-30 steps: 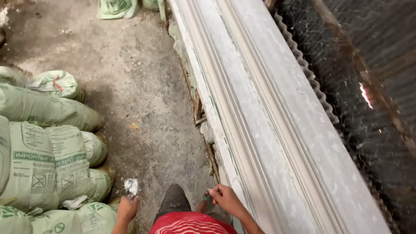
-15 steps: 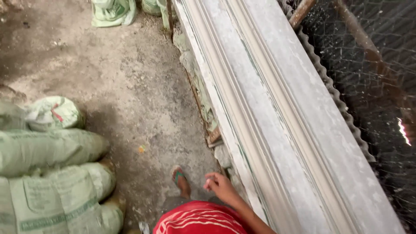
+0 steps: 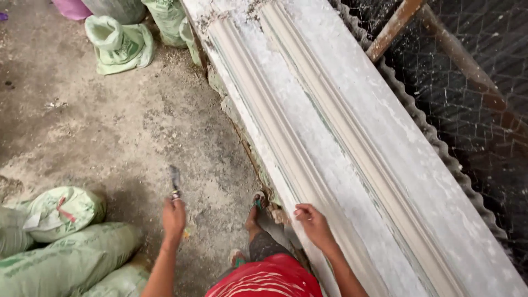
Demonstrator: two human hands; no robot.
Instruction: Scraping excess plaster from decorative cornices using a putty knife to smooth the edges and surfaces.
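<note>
Green sacks (image 3: 66,242) are being kept piled on the concrete floor (image 3: 110,132) at the lower left, with more sacks lying at the top. A long white moulded plaster cornice (image 3: 341,148) is being carried along the surface at the right, beside wire mesh (image 3: 473,82). A small blade tool (image 3: 175,181) is being gripped in the closed left hand (image 3: 174,217), pointing away. The cornice's near edge is being touched by the loosely open right hand (image 3: 313,223).

Matt, chalky white plaster moulding (image 3: 341,143) fills the frame's centre; rough grey concrete floor (image 3: 93,126) and woven plastic sacks (image 3: 60,264) lie at left.
</note>
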